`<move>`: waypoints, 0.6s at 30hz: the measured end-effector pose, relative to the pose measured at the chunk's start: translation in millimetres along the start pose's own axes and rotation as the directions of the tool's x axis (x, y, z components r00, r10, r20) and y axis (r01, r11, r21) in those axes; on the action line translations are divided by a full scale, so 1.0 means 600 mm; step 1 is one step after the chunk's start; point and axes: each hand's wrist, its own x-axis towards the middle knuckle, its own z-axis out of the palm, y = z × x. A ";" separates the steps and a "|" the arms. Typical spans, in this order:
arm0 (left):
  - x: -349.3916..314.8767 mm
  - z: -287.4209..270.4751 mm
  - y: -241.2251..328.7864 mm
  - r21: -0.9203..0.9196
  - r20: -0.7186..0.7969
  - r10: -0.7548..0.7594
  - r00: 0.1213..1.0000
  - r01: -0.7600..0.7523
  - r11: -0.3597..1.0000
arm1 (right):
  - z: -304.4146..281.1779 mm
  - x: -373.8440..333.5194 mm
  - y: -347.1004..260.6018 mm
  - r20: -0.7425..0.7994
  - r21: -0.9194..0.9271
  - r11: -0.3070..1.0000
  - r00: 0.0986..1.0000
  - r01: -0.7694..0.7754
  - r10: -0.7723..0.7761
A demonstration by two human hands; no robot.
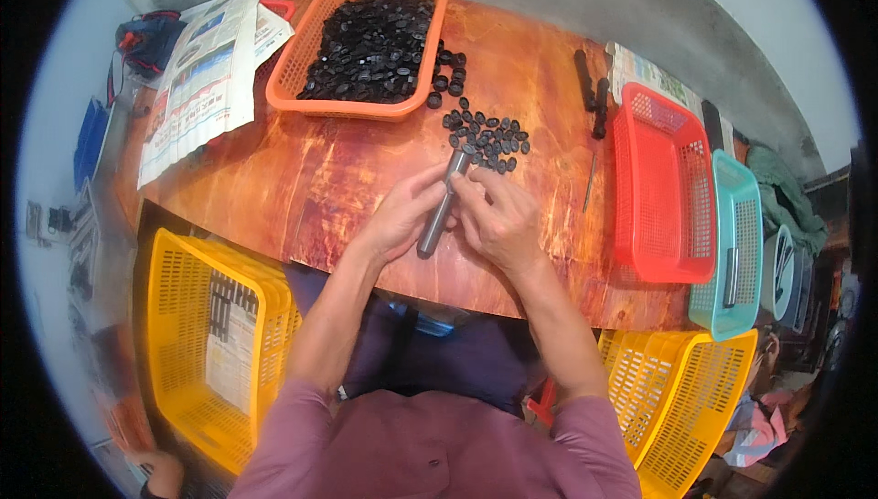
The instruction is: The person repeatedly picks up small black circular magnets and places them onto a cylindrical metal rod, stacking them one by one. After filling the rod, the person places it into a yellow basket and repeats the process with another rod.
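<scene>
the grey tube (432,236) is in both hands, above the near part of the desk (549,202); it slants, with its upper end pointing away from the person, toward a loose scatter of small black pieces (506,146). the left hand (401,215) grips the tube from its left side, thumb near the upper half and the other fingers partly hidden behind it. the right hand (498,222) has thumb and bent fingers closed on the tube from the other side, just below that end. a dark piece seems to sit at the tube's upper end, though whether it is in, on or merely in front of it i cannot tell.

the step looks like working that end by hand. to do it well, i would let the left hand carry the tube firmly and leave the small adjusting to the right fingertips; keep any small piece square to the tube's end, and press along the tube rather than across it, since a tilted piece is likely to jam or slip. feel all round the edge for an even fit.

the scatter lies handily close; the orange basket (357,109), full of black pieces, stands farther back, so drawing from the scatter should save reaching.
</scene>
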 end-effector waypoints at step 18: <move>-0.024 0.072 -0.032 -0.119 -0.128 -0.191 0.973 0.176 0.977 | -0.001 -0.020 0.023 0.144 0.614 0.567 0.784 -0.549 0.603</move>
